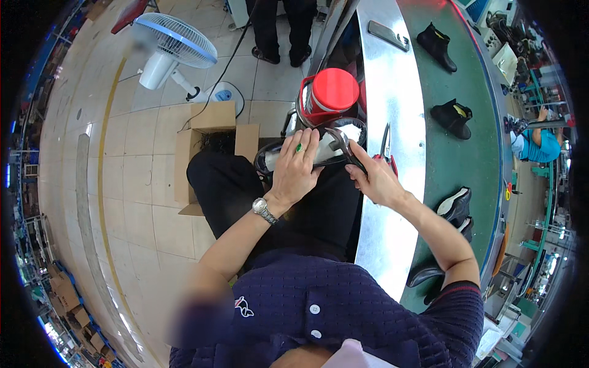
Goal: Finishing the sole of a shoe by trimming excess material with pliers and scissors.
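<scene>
Across my lap lies a black shoe (270,161), its pale underside turned up. My left hand (294,168) grips it from above, with the fingers laid across the pale part and the thumb on the near side; it wears a green-stoned ring and, at the wrist, a metal watch (264,210). Closed around the handles of dark metal pincers (341,145) is my right hand (377,179). The pincers' head is over the shoe's right part; whether the jaws bite on anything cannot be made out. Beside my right hand, scissors (386,144) with red handles lie on the metal ledge.
A red-lidded bucket (334,90) stands just beyond the shoe. Left of my knees is an open cardboard box (186,153); farther off stands a fan (175,46). The metal ledge (392,227) borders a green belt (423,153) carrying black boots (452,118). A phone (388,35) lies on the ledge.
</scene>
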`<state>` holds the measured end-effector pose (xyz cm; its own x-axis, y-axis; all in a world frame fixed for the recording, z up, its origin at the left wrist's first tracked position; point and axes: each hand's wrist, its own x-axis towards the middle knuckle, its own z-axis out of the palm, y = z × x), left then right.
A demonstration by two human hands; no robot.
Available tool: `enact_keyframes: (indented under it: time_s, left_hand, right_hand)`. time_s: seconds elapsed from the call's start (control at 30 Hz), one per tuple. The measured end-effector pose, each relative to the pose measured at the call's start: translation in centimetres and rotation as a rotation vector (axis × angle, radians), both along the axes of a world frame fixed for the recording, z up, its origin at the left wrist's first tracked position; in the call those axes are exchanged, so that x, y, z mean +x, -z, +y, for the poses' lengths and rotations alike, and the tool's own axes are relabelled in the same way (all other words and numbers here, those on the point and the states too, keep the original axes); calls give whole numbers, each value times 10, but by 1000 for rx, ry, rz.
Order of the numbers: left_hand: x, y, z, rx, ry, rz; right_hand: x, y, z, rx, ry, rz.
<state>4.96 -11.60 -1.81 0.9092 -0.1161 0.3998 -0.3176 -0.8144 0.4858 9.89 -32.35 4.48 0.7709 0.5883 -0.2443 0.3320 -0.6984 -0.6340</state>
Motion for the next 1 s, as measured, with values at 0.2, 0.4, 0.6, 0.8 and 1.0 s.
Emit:
enact_keyframes:
  time_s: [0.2, 0.4, 0.6, 0.8, 1.0]
  left_hand:
    - [0, 9, 11, 247, 1, -113]
    - [-1, 14, 5, 316, 14, -167]
    - [8, 13, -9, 293, 0, -171]
    - [11, 10, 5, 255, -56, -163]
    - [-2, 22, 4, 72, -46, -256]
  right_hand:
    - [35, -76, 39, -254, -197, -93]
    - [32, -42, 35, -239, -118, -89]
    - [40, 5, 15, -54, 96, -84]
    - [41, -33, 45, 80, 210, -13]
    - [34, -43, 52, 28, 65, -26]
